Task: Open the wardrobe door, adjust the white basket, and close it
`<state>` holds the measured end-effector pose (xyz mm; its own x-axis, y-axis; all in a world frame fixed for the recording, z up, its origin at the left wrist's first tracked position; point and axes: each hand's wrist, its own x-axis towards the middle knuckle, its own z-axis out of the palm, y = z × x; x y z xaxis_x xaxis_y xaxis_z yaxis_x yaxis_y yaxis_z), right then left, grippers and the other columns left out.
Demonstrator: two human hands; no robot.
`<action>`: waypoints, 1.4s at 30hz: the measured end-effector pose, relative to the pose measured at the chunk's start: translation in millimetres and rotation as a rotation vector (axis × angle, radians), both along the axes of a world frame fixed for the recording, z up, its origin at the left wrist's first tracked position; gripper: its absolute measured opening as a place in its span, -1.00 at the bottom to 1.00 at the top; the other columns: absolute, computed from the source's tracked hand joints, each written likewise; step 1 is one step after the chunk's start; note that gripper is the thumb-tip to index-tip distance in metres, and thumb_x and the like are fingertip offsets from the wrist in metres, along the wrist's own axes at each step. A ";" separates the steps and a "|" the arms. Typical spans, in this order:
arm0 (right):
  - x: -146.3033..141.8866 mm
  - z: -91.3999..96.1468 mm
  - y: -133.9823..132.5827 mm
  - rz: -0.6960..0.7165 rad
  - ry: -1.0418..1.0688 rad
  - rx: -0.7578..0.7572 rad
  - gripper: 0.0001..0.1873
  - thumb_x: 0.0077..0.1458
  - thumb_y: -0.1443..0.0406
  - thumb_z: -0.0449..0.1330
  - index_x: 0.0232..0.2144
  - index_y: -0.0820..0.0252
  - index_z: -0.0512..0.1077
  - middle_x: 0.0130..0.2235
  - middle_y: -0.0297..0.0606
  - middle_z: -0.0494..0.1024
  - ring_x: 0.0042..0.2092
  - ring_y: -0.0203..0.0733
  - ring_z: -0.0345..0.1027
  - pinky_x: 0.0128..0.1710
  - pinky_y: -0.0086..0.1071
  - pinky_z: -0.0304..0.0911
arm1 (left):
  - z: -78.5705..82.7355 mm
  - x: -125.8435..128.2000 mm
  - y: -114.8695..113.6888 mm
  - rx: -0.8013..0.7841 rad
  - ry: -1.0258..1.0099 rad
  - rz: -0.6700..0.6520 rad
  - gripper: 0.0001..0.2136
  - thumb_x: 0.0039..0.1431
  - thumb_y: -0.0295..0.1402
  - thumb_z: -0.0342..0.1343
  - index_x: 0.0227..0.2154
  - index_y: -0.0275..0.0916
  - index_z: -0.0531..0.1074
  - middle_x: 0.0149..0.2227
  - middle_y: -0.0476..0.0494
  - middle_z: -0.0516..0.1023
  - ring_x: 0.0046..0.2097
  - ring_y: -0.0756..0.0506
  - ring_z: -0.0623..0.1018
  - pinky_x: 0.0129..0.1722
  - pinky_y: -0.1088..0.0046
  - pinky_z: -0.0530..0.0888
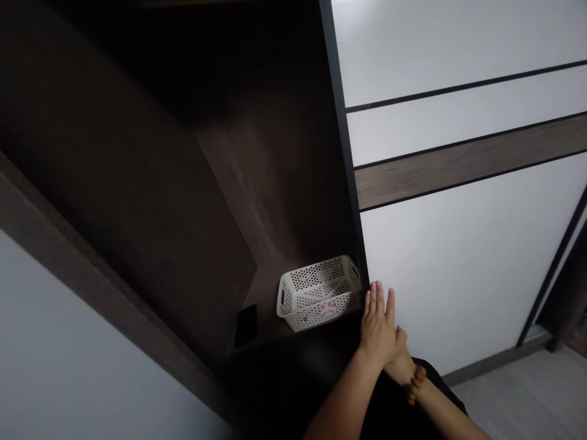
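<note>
- The bare right grip (400, 362), above a bracelet of round brown beads (416, 385), was partly hidden behind the bare left grip (376, 333).
- Both bare forearms (346, 394) were cut off by the bottom edge.
- The white, dark-striped door panel (449, 269) ran out past the top.
- Shadow swallowed the dark brown cabinet's (257, 165) upper interior.
- A flat black rectangular object (246, 326) was too dark to identify.

Can enter dark-brown wooden cabinet recess (293, 159) from front, w/ open room above white perforated plastic basket (300, 319); can drop in thru its open top. Blocked R by white door panel (449, 263) w/ dark edge strip (346, 146), L by dark-brown wooden side wall (137, 201). Also in way: flat black rect. object (246, 326) L of basket; left hand (378, 324) & right hand (400, 362) crowding R end.
</note>
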<state>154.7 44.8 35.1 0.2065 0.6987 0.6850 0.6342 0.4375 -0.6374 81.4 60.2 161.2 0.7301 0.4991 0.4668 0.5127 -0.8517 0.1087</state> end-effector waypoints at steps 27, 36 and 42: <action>91.3 22.3 -17.3 -0.370 -0.306 -0.050 0.01 0.14 0.21 0.13 0.41 0.13 -0.42 0.46 -0.09 -0.58 0.44 0.39 -0.48 0.29 0.34 0.03 | -25.5 -30.2 -41.5 0.310 -0.174 0.387 -0.11 -0.03 -0.44 0.15 0.39 -0.18 -0.08 0.48 -0.31 -0.32 0.44 -0.51 -0.21 0.32 -0.39 0.04; 142.4 23.8 -45.5 -0.238 -0.222 0.010 -0.09 0.18 0.09 0.10 0.42 0.13 -0.25 0.46 0.01 -0.21 0.41 0.30 -0.12 0.26 0.25 0.14 | -49.0 -41.6 -24.1 0.329 -0.179 0.590 -0.08 -0.05 -0.53 0.09 0.40 -0.25 -0.18 0.46 -0.41 -0.34 0.44 -0.51 -0.20 0.27 -0.45 0.07; 228.4 18.6 -38.5 -0.401 -0.239 -0.023 -0.08 0.13 -0.01 0.09 0.40 0.22 -0.11 0.47 0.05 -0.32 0.42 0.41 -0.20 0.25 0.29 0.11 | -48.4 -49.0 -28.0 0.365 -0.176 0.679 -0.09 -0.02 -0.54 0.07 0.40 -0.23 -0.21 0.46 -0.41 -0.33 0.44 -0.48 -0.20 0.29 -0.40 0.08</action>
